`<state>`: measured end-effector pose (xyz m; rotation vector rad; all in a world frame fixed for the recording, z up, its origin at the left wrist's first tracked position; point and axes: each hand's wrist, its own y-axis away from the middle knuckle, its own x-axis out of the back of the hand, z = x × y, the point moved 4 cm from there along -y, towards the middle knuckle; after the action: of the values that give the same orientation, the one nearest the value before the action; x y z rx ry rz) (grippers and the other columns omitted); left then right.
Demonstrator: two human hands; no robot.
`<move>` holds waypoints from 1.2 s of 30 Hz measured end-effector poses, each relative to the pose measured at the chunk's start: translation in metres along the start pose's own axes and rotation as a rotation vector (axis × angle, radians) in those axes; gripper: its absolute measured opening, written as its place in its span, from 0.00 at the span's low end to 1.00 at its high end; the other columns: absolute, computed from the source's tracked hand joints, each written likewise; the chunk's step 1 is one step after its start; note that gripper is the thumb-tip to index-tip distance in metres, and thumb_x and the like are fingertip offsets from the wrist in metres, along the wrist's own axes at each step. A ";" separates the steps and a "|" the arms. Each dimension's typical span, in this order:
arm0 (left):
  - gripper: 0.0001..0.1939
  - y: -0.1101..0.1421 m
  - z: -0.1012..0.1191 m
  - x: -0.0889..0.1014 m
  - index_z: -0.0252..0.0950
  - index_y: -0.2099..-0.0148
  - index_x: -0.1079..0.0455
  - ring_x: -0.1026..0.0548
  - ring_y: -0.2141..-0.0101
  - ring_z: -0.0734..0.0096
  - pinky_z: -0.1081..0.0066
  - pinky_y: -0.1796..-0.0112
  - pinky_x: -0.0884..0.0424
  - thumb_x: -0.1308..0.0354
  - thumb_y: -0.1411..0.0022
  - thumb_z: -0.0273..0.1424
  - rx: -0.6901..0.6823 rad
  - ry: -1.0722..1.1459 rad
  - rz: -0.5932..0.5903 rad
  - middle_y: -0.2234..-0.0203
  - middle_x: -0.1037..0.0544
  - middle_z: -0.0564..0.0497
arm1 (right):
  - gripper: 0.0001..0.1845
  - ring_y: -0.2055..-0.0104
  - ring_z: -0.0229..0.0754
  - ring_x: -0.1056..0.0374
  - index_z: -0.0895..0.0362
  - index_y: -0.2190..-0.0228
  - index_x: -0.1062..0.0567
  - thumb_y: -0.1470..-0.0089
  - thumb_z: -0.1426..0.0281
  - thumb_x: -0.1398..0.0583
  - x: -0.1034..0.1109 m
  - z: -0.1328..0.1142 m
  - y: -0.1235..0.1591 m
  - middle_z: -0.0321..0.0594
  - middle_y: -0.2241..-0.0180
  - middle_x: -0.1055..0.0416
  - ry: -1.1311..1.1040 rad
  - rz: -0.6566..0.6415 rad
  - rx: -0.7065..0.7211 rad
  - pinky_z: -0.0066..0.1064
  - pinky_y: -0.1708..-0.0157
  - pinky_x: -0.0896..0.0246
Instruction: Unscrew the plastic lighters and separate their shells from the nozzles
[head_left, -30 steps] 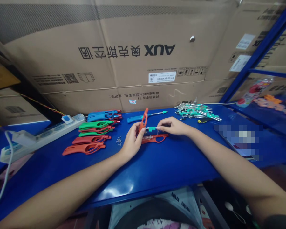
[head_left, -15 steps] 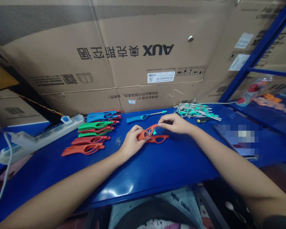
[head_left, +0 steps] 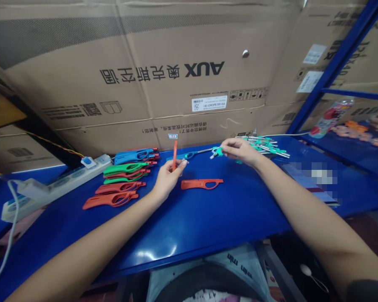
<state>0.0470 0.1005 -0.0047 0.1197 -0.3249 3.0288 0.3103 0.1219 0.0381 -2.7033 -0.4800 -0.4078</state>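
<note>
My left hand (head_left: pixel 166 179) is closed on an orange lighter casing (head_left: pixel 175 152), held upright and seen edge-on. A small pale piece shows at its fingertips, too small to name. My right hand (head_left: pixel 242 152) pinches a green lighter part (head_left: pixel 218 151) with a small whitish end, apart from the casing. Below and between the hands, an orange half casing (head_left: pixel 201 183) with a trigger opening lies flat. Behind them rests a blue lighter (head_left: pixel 189 156) with a metal tube, partly hidden by my left hand. Past my right hand is a pile of metal tubes with green parts (head_left: pixel 269 147).
Rows of blue, green and red casings (head_left: pixel 126 168) lie at left, beside a white power strip (head_left: pixel 58 184). A large cardboard box (head_left: pixel 164 37) stands behind the blue table (head_left: pixel 208 222). At right are a flat device (head_left: pixel 305 184) and a bottle (head_left: pixel 332 117).
My hands have moved apart. The left has lifted the orange casing and turned it upright; the right has drawn back with a green part, which was at the casing before.
</note>
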 end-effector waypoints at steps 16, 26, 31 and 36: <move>0.25 0.008 0.015 -0.016 0.34 0.49 0.24 0.26 0.55 0.58 0.59 0.48 0.31 0.33 0.43 0.44 -0.250 -0.459 -0.289 0.57 0.26 0.45 | 0.20 0.60 0.45 0.32 0.57 0.65 0.25 0.38 0.54 0.46 0.012 -0.001 -0.003 0.44 0.63 0.26 0.528 0.022 0.054 0.39 0.56 0.37; 0.20 0.028 0.031 -0.034 0.35 0.41 0.31 0.27 0.54 0.56 0.62 0.54 0.31 0.44 0.29 0.39 -0.564 -1.194 -0.792 0.54 0.26 0.43 | 0.15 0.51 0.56 0.40 0.53 0.68 0.18 0.39 0.62 0.44 0.122 0.061 0.018 0.50 0.56 0.23 1.097 0.358 -0.042 0.50 0.51 0.48; 0.22 0.039 0.044 -0.032 0.31 0.36 0.36 0.27 0.54 0.54 0.61 0.54 0.32 0.49 0.27 0.36 -0.577 -1.426 -0.855 0.52 0.26 0.39 | 0.13 0.49 0.57 0.40 0.53 0.67 0.17 0.42 0.66 0.43 0.119 0.071 0.017 0.48 0.51 0.24 1.168 0.357 -0.092 0.51 0.51 0.47; 0.26 0.044 0.047 -0.024 0.30 0.33 0.39 0.26 0.51 0.57 0.65 0.53 0.30 0.50 0.32 0.25 -0.459 -1.345 -0.933 0.48 0.28 0.39 | 0.15 0.48 0.58 0.39 0.54 0.62 0.18 0.44 0.66 0.44 0.113 0.064 0.019 0.50 0.49 0.26 1.163 0.397 -0.119 0.52 0.51 0.44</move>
<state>0.0699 0.0456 0.0299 1.6568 -0.7210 1.5058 0.4330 0.1620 0.0138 -2.0634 0.4076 -1.7079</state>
